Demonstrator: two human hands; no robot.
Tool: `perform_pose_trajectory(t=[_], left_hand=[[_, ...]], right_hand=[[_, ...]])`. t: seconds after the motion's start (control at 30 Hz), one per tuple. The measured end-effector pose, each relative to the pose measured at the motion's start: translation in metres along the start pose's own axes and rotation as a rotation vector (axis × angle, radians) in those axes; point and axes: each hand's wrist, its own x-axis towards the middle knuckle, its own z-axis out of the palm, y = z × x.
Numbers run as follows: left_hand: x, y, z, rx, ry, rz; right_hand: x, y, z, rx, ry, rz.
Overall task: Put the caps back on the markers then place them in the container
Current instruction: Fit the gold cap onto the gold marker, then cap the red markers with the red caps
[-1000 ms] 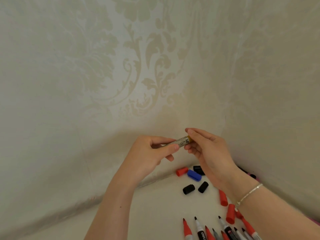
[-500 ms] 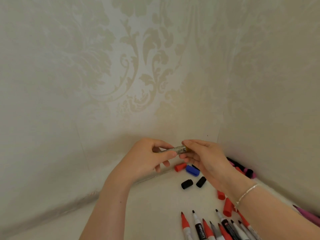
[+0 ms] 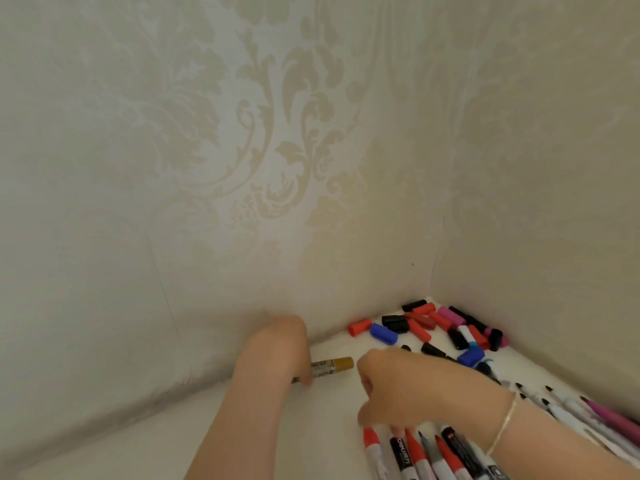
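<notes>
Left hand grips a gold-capped marker low over the white table, fingers curled round its barrel, the capped end pointing right. Right hand reaches down with bent fingers touching the tips of the uncapped markers that lie side by side at the bottom edge; whether it pinches one I cannot tell. A bracelet circles that wrist. Loose caps in red, black, blue and pink lie heaped in the corner where the patterned walls meet. No container shows.
</notes>
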Motion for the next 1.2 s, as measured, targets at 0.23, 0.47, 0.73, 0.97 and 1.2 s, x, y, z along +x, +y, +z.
perform_pose_trajectory(t=[0.23,0.47,0.73,0.97,1.2], left_hand=[[0.008,0.005,0.015,-0.01,0.086,-0.045],[0.009,0.006,0.017,0.021,0.157,-0.05],[0.006,0.006,0.008,-0.092,0.226,0.022],[0.005,0.021,0.008,-0.327,0.547,0.198],[0.016,0.043,0.037,-0.209,0.505,0.426]], right_hand=[[0.009,-0.018,0.027,-0.291,-0.055,0.061],[0.01,-0.009,0.024,-0.116,-0.018,0.001],[0.025,0.007,0.016,0.122,-0.046,0.019],[0.003,0.038,-0.026,0.512,0.293,-0.027],[0.003,0.066,-0.048,0.847,0.633,-0.003]])
